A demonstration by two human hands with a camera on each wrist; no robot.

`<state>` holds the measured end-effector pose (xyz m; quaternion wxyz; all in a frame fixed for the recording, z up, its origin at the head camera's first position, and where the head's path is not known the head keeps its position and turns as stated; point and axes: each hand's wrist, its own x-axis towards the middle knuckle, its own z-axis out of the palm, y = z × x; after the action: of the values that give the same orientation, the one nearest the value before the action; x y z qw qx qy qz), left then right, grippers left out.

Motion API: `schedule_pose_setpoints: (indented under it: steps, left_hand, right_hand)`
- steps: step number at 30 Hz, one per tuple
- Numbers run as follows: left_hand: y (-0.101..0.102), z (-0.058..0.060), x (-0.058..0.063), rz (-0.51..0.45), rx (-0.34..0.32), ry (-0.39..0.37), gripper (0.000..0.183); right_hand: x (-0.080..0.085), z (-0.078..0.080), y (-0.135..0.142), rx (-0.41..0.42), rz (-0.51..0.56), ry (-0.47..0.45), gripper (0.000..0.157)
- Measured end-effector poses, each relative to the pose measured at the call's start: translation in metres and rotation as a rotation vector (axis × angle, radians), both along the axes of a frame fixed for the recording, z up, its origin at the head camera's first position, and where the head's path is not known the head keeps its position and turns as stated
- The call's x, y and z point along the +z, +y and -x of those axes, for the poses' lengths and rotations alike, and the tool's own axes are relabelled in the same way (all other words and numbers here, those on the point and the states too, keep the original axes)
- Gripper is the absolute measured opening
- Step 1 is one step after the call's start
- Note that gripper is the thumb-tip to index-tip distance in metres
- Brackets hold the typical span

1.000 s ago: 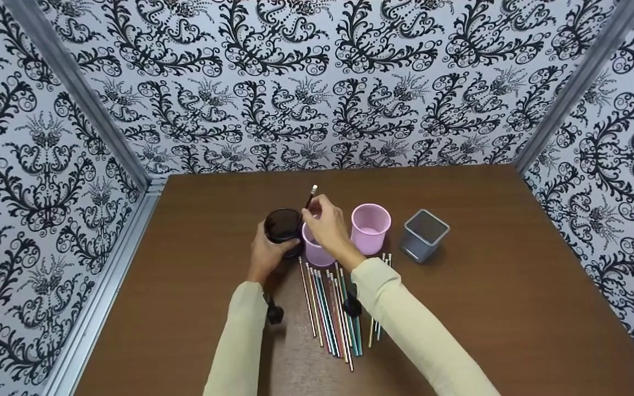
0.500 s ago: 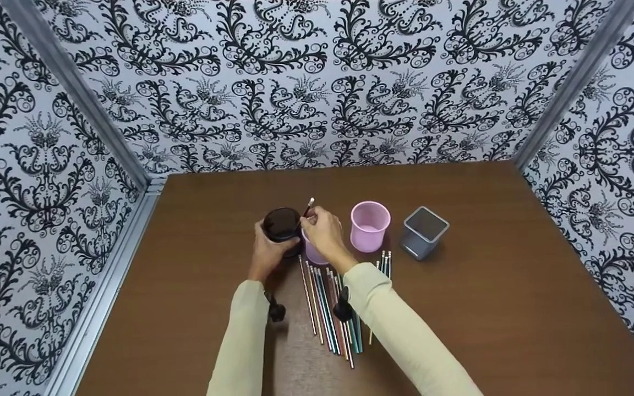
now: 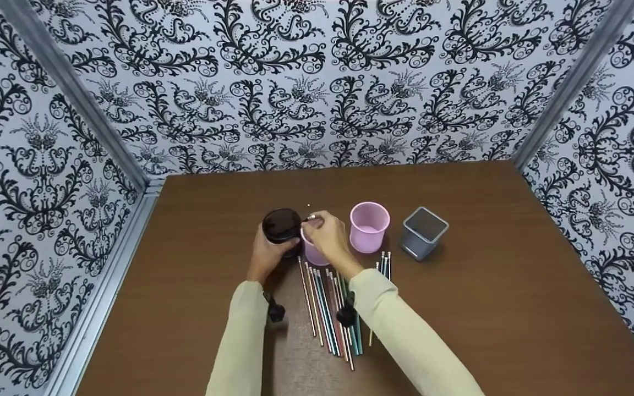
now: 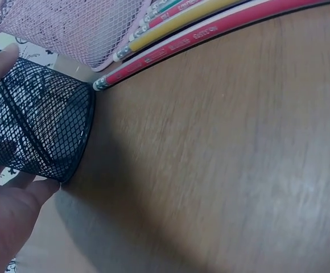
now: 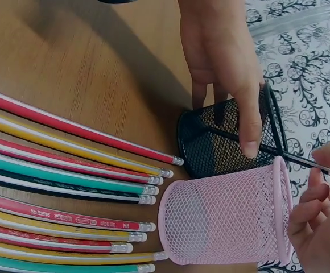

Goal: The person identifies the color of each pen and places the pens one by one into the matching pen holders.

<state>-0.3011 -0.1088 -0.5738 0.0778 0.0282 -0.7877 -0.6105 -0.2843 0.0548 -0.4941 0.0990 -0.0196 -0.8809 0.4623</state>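
Note:
My left hand grips a round black mesh cup, its thumb across the near side. In the right wrist view, a dark pencil slants through that cup's mouth, its lower part showing through the mesh. My right hand pinches the pencil near its eraser end, above the rim of a pink mesh cup. That pink cup stands close beside the black one and is partly covered by my right hand in the head view. The left wrist view shows the black cup's base near the tabletop.
Several striped pencils lie side by side in front of the cups, eraser ends toward them. A second pink cup and a grey square cup stand to the right on the wooden table. Patterned walls enclose the back and sides.
The pencil in my right hand has gone lower into the black cup and tilted more, its eraser end sinking toward my fingers. My left hand has kept its hold on the cup.

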Motion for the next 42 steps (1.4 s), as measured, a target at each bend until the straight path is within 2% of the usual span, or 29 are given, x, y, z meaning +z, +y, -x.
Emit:
schedule_pose_setpoints:
  steps: [4,9,14,19,24,31,37,42]
  left_hand:
    - [0.001,-0.001,-0.001,-0.012,-0.003,-0.025,0.091]
    - [0.001,0.002,-0.004,-0.072,-0.011,-0.013,0.089]
    - [0.001,0.003,-0.003,-0.084,-0.014,-0.017,0.090]
    - [0.000,0.001,-0.001,-0.044,0.007,-0.013,0.091]
    - [0.001,0.000,-0.003,-0.040,-0.008,0.021,0.095]
    - [-0.001,0.000,-0.003,-0.002,-0.007,0.011,0.090]
    - [-0.003,-0.001,-0.001,0.024,-0.008,-0.002,0.090]
    - [-0.001,-0.001,-0.002,0.011,-0.014,0.006,0.090]
  right_hand:
    - [0.004,-0.005,0.012,-0.041,0.110,0.019,0.030]
    - [0.020,-0.010,0.036,-0.059,0.171,0.037,0.024]
    - [0.030,-0.015,0.063,-0.065,0.164,0.085,0.019]
    - [0.031,-0.025,0.085,-0.140,0.075,0.082,0.020]
    - [0.020,-0.040,0.099,-0.183,0.062,0.055,0.024]
    - [-0.007,-0.055,0.113,-0.217,0.101,0.039,0.024]
    - [-0.031,-0.063,0.131,-0.255,0.039,-0.105,0.027]
    - [-0.049,-0.066,0.143,-0.233,-0.003,-0.213,0.034]
